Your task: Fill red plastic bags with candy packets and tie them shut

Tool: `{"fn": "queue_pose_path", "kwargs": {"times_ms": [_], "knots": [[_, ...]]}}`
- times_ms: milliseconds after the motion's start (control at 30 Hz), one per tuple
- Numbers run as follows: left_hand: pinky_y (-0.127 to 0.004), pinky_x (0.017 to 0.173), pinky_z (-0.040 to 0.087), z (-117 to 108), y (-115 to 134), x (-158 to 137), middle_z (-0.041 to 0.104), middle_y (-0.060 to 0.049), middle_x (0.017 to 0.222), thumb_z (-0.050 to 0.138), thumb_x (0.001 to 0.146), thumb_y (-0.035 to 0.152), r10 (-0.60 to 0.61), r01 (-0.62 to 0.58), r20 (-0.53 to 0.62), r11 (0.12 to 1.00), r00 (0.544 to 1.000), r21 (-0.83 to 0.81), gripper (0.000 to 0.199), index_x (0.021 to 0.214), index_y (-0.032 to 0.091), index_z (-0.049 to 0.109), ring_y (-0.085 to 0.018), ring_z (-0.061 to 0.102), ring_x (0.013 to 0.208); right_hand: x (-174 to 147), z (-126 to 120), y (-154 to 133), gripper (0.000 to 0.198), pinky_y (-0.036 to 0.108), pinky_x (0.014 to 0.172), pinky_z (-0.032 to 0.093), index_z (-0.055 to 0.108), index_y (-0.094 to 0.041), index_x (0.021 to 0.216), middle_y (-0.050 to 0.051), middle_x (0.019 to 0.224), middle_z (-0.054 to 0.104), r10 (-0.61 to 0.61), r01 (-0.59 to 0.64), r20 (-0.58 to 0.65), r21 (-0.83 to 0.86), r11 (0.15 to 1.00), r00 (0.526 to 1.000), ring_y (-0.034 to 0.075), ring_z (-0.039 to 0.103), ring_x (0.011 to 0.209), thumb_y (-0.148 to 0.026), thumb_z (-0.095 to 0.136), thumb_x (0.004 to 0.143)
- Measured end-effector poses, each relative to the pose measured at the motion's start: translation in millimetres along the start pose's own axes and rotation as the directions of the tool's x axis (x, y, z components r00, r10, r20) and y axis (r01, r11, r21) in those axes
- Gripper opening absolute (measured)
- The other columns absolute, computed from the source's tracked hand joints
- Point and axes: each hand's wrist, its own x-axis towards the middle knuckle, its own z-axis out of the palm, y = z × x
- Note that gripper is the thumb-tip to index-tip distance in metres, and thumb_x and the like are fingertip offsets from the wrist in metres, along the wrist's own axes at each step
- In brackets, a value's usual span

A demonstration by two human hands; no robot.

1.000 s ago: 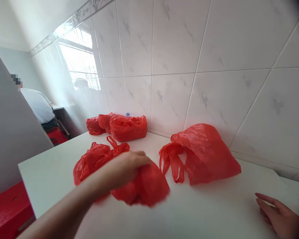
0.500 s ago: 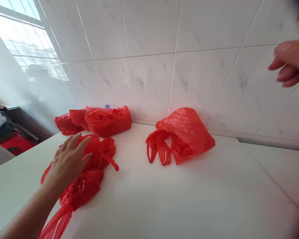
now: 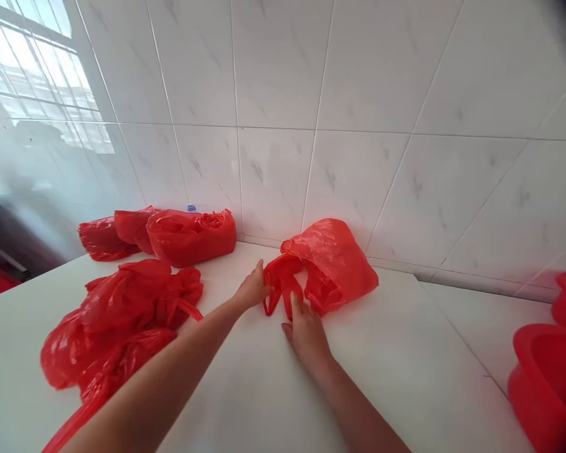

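This is looking like a home kitchen or a similar tiled utility room. Glossy white marble-veined wall tiles [image 3: 349, 82] are covering the whole wall, and a smooth white countertop [image 3: 405, 352] is running along its foot. Daylight is coming through a barred window [image 3: 28, 69] at the left. Crumpled thin red plastic carrier bags [image 3: 117, 308] are lying about, and red plastic basins [image 3: 547, 371] are standing at the right.

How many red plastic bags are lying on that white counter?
About 5, though crumpled piles may hide more: one bag at both hands, a loose heap front left, and three filled bags along the wall.
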Motion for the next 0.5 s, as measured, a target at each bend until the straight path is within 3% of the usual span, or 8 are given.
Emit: {"fn": "queue_pose_path", "kwargs": {"times_ms": [100, 200, 267, 333, 400, 500], "knots": [[-0.043, 0.084, 0.051, 23, -5, 0, 0.058, -0.008, 0.117, 0.055, 0.091, 0.032, -0.016, 0.008, -0.071, 0.994, 0.997, -0.105, 0.031, 0.117, 0.016, 0.055, -0.021, 0.060, 0.100, -21, -6, -6, 0.027, 0.029, 0.069, 0.044, 0.063, -0.020, 0.092, 0.004, 0.077, 0.062, -0.005, 0.001, 0.086, 0.045, 0.999, 0.996, 0.019, 0.057, 0.074, -0.010, 0.042, 0.077], [-0.037, 0.077, 0.053, 32, -13, -15, 0.063, -0.005, 0.104, 0.055, 0.090, 0.034, -0.024, 0.008, -0.071, 0.974, 0.997, -0.226, 0.027, 0.107, 0.014, 0.059, -0.019, 0.062, 0.088, -52, -33, -12, 0.017, 0.022, 0.057, 0.040, 0.056, -0.021, 0.072, -0.002, 0.066, 0.055, -0.001, -0.048, 0.212, 0.225, 0.973, 0.977, 0.013, 0.051, 0.062, -0.013, 0.042, 0.077], [-0.032, 0.068, 0.053, 32, -16, -27, 0.064, -0.002, 0.090, 0.056, 0.089, 0.032, -0.032, 0.016, -0.045, 0.952, 0.998, -0.307, 0.021, 0.097, 0.013, 0.061, -0.016, 0.062, 0.077, -72, -59, -11, 0.013, 0.022, 0.064, 0.042, 0.057, -0.020, 0.077, -0.001, 0.070, 0.055, 0.027, -0.182, 0.303, 0.497, 0.849, 0.953, 0.012, 0.053, 0.067, -0.020, 0.045, 0.082], [-0.027, 0.060, 0.049, 28, -17, -38, 0.062, 0.000, 0.076, 0.055, 0.086, 0.023, -0.035, 0.028, -0.009, 0.923, 0.999, -0.385, 0.011, 0.086, 0.014, 0.061, -0.013, 0.060, 0.066, -90, -86, -4, 0.012, 0.025, 0.068, 0.043, 0.058, -0.019, 0.076, 0.000, 0.070, 0.057, 0.051, -0.262, 0.316, 0.674, 0.691, 0.948, 0.013, 0.053, 0.068, -0.029, 0.053, 0.081], [-0.025, 0.056, 0.046, 22, -16, -47, 0.061, 0.002, 0.068, 0.052, 0.078, 0.014, -0.036, 0.043, 0.025, 0.888, 0.999, -0.459, 0.008, 0.079, 0.015, 0.060, -0.013, 0.058, 0.060, -109, -110, 11, 0.019, 0.026, 0.066, 0.042, 0.057, -0.020, 0.068, -0.001, 0.062, 0.056, 0.135, -0.299, 0.272, 0.759, 0.578, 0.953, 0.014, 0.052, 0.063, -0.034, 0.059, 0.079], [-0.025, 0.063, 0.048, 13, -10, -56, 0.063, 0.002, 0.070, 0.049, 0.067, 0.010, -0.028, 0.053, 0.054, 0.831, 0.998, -0.553, 0.016, 0.077, 0.017, 0.059, -0.014, 0.060, 0.065, -141, -136, 46, 0.028, 0.026, 0.060, 0.042, 0.053, -0.020, 0.062, -0.004, 0.046, 0.045, 0.325, -0.363, 0.239, 0.840, 0.403, 0.915, 0.012, 0.046, 0.052, -0.041, 0.065, 0.077]]}}
